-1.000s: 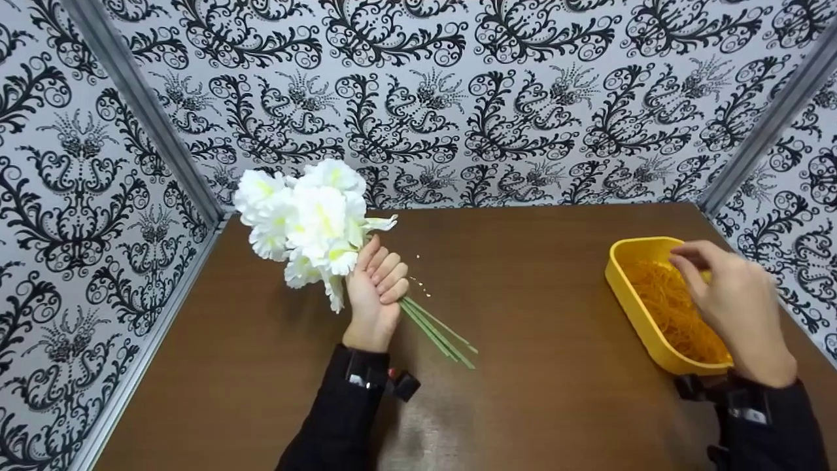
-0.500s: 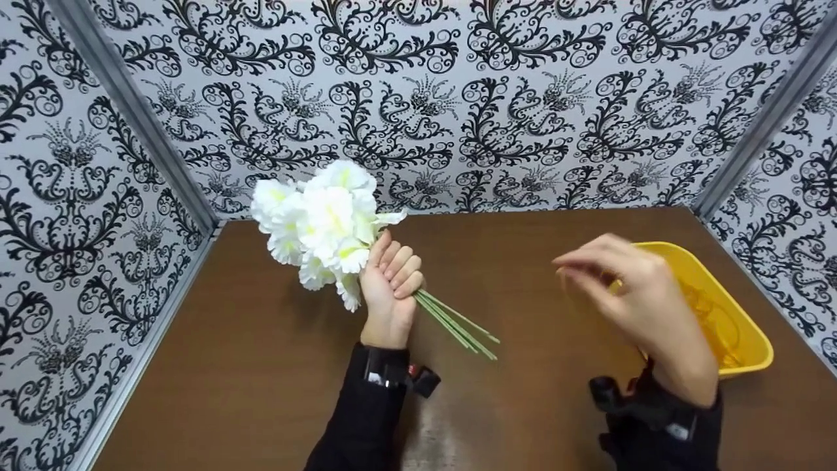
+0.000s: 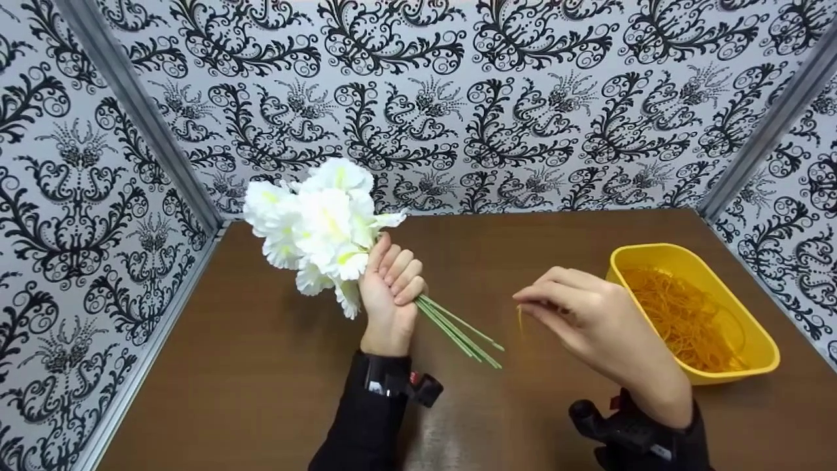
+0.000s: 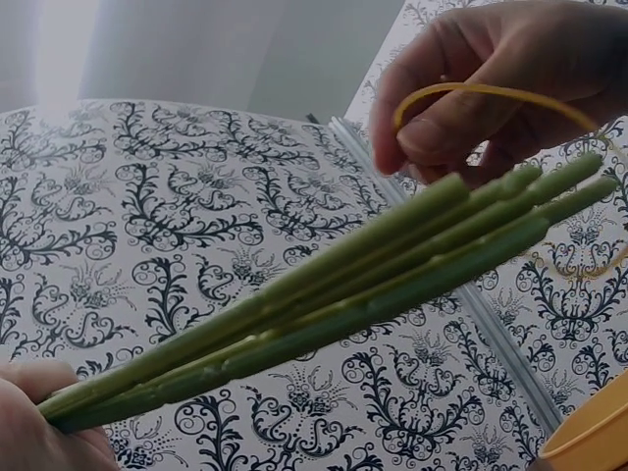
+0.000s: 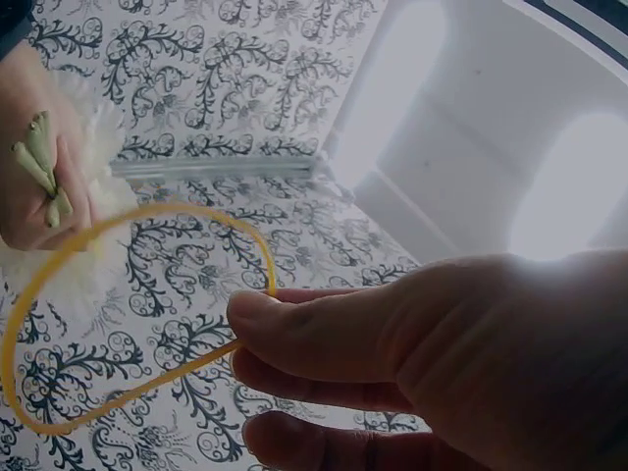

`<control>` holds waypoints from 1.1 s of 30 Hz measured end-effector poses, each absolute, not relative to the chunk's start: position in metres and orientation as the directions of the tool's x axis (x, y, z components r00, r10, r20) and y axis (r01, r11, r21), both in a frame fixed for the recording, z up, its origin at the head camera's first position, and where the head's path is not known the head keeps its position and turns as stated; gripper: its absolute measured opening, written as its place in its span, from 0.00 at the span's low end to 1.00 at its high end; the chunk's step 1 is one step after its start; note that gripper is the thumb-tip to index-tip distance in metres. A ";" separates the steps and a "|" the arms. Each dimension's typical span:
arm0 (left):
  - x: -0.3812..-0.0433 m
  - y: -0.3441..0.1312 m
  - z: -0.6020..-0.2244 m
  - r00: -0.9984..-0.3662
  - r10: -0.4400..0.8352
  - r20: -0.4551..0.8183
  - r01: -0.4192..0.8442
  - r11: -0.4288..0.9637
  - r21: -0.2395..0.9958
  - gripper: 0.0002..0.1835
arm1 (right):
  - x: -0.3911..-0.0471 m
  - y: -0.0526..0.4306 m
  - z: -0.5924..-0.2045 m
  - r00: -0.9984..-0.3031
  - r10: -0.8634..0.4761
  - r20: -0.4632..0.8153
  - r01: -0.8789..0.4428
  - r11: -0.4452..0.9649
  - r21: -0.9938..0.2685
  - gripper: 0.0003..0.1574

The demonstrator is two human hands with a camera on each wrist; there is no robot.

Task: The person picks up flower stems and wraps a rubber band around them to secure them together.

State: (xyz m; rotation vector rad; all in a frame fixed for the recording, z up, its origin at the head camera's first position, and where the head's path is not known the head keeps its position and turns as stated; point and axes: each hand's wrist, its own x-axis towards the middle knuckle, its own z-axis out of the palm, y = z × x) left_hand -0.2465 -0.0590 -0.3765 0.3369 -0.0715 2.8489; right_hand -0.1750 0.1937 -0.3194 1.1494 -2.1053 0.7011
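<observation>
My left hand (image 3: 394, 288) grips a bunch of white artificial flowers (image 3: 320, 222) by its green stems (image 3: 458, 330). The blooms point up and left, while the stem ends stick out to the lower right of the fist. Between thumb and fingertips my right hand (image 3: 592, 317) pinches a yellow rubber band (image 5: 147, 209). In the right wrist view the band hangs as a wide loop. The left wrist view shows the same band (image 4: 491, 90) close behind the cut ends of the stems (image 4: 373, 265), apparently not around them.
A yellow tub (image 3: 762, 353) holding a heap of rubber bands (image 3: 680, 314) stands on the right of the brown table (image 3: 261, 392). Patterned walls (image 3: 418, 98) with grey metal corner posts enclose the table at the back and sides.
My right hand has come left out of the yellow tub with a rubber band, toward the stem ends. The left hand and bouquet have shifted slightly right.
</observation>
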 end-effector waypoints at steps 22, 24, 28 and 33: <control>-0.234 -0.033 -0.375 -0.910 0.355 0.215 -0.345 -0.935 0.084 0.29 | -0.183 0.176 -0.330 -0.564 -0.445 0.696 -0.790 0.536 -0.298 0.08; -0.232 -0.031 -0.373 -0.895 0.384 0.225 -0.381 -0.923 0.060 0.29 | -0.189 0.177 -0.332 -0.570 -0.425 0.704 -0.784 0.536 -0.312 0.08; -0.224 -0.031 -0.367 -0.853 0.429 0.298 -0.446 -0.895 0.011 0.27 | -0.209 0.183 -0.341 -0.623 -0.364 0.692 -0.752 0.524 -0.401 0.07; -0.214 -0.031 -0.360 -0.818 0.435 0.375 -0.493 -0.867 -0.069 0.27 | -0.237 0.185 -0.364 -0.610 -0.434 0.663 -0.789 0.409 -0.458 0.08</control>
